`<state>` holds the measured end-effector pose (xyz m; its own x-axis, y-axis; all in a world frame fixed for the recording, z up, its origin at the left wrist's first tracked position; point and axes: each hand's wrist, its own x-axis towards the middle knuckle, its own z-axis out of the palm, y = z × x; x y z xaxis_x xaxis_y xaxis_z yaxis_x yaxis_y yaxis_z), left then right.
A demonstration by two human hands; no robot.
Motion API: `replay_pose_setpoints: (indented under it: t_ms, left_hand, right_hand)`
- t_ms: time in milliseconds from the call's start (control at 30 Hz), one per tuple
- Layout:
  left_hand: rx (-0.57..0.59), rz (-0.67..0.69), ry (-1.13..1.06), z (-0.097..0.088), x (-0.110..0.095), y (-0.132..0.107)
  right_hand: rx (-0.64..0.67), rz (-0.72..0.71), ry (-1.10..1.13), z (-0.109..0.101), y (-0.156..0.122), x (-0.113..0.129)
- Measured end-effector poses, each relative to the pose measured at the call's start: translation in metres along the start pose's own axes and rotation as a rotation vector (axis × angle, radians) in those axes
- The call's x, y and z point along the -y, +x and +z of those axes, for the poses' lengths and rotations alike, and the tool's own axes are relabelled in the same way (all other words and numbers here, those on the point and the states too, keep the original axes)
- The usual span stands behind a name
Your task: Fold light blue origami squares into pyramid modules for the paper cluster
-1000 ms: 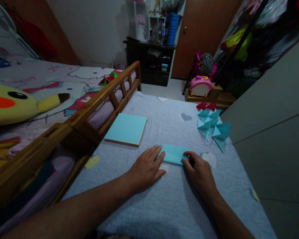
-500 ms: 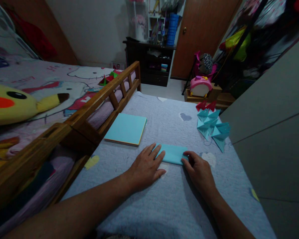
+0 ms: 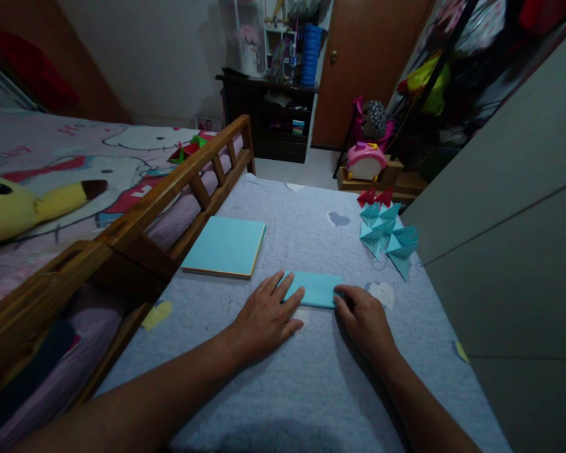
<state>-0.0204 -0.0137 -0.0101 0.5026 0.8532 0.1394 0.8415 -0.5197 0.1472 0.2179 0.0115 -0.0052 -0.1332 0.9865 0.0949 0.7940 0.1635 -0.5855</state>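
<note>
A sheet of light blue origami paper [image 3: 317, 289], folded into a rectangle, lies flat on the bedsheet in front of me. My left hand [image 3: 268, 314] rests on its left end, palm down with fingers spread. At the right end, my right hand [image 3: 365, 318] has thumb and curled index finger closed on the short edge; its other fingers are partly hidden. Beyond my left hand sits a square stack of origami paper [image 3: 226, 245], light blue on top. Several folded blue paper pieces [image 3: 389, 236] stand farther off to the right, with red folded pieces [image 3: 375, 197] behind them.
A wooden bed rail [image 3: 174, 195] runs along the left, with a yellow plush toy [image 3: 42, 204] on the bed beyond it. Pale cabinet doors [image 3: 509, 251] flank the right side. Past the far edge are a dark cabinet [image 3: 264, 113] and a pink toy case [image 3: 366, 162].
The whole view has shifted, so everything appears slightly farther left. Both hands keep nearly the same places on the folded paper.
</note>
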Motion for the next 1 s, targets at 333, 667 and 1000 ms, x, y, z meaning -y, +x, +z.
replay_pose_setpoints:
  t_ms: [333,667,1000]
  left_hand:
    - [-0.025,0.025,0.016,0.0056,0.0020,-0.0005]
    - [0.073,0.011,0.082,0.0002,0.0010,0.0015]
    - [0.082,-0.003,0.061,0.0002,0.0013,0.0015]
  right_hand:
    - [0.034,-0.103,-0.087,0.0019,-0.0030,-0.0030]
    - [-0.040,-0.211,-0.099,0.0059,-0.0059,-0.0027]
    - [-0.063,-0.252,-0.055,0.0064,-0.0069,0.0009]
